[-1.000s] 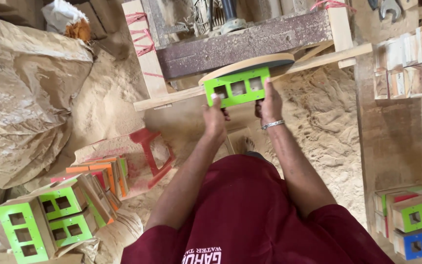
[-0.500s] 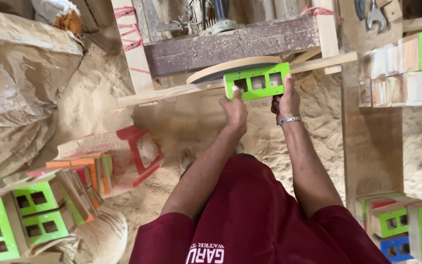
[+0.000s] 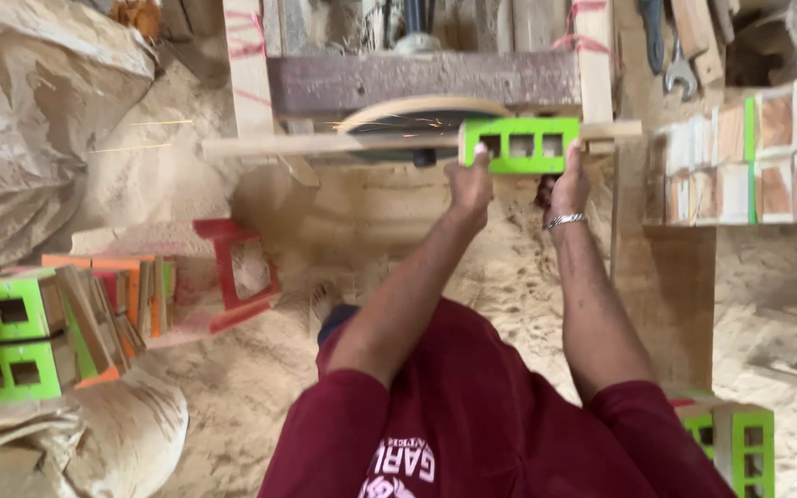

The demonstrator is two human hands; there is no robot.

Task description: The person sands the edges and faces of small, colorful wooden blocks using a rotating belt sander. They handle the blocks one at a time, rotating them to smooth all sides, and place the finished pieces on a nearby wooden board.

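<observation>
Both hands gripped a bright green wooden piece (image 3: 520,145) with three square openings, the left hand (image 3: 469,184) at its lower left corner and the right hand (image 3: 567,187) at its lower right. The piece lay on a pale wooden rail (image 3: 325,145), just right of a spinning sanding disc (image 3: 417,115) throwing sparks. Sawdust (image 3: 362,231) covered the floor below the piece.

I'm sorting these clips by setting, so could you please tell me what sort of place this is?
Most likely a small woodworking workshop. Both hands, left hand and right hand, hold a green wooden block at a round sanding disc, sawdust covers the floor, and cut wooden pieces fill a shelf.
</observation>
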